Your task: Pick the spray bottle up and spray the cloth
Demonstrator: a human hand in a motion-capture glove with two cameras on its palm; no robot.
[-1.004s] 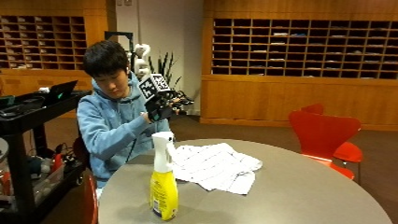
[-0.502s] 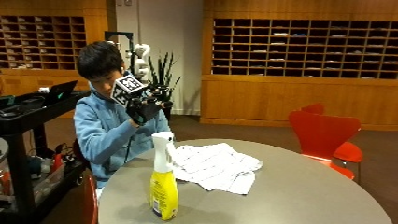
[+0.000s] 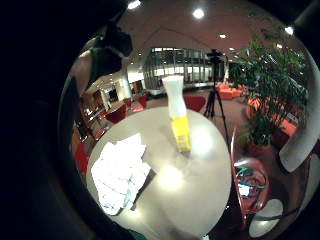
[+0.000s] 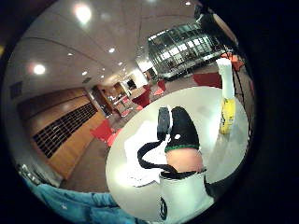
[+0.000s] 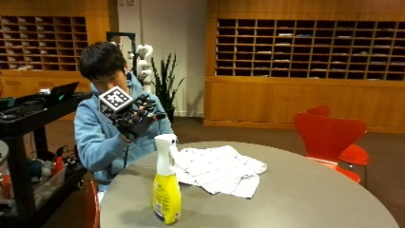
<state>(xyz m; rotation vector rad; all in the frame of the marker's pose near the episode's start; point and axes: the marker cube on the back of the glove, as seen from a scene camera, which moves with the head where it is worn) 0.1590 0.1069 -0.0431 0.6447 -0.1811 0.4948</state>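
Reaching: the right hand [image 5: 136, 118] is hovering raised in front of the person's chest, at the far left side of the tabletop [image 5: 303, 199], touching nothing.
Fingers: the fingers [image 5: 147, 108] are hanging loosely spread and holding nothing.
Bottle: the bottle [image 5: 166, 187] is standing upright at the near left edge of the tabletop, its long axis running straight up, white sprayer on top and yellow body below.
Relation: the bottle is lying below the hand and nearer to the camera, apart from it, so I am judging the coming move as a descent towards the sprayer neck.
Cloth: the cloth [image 5: 218, 169] is lying crumpled just right of the bottle and farther back, not touching it.
Room: bare tabletop is surrounding the bottle on its right and near sides; the table edge is running close on its left.
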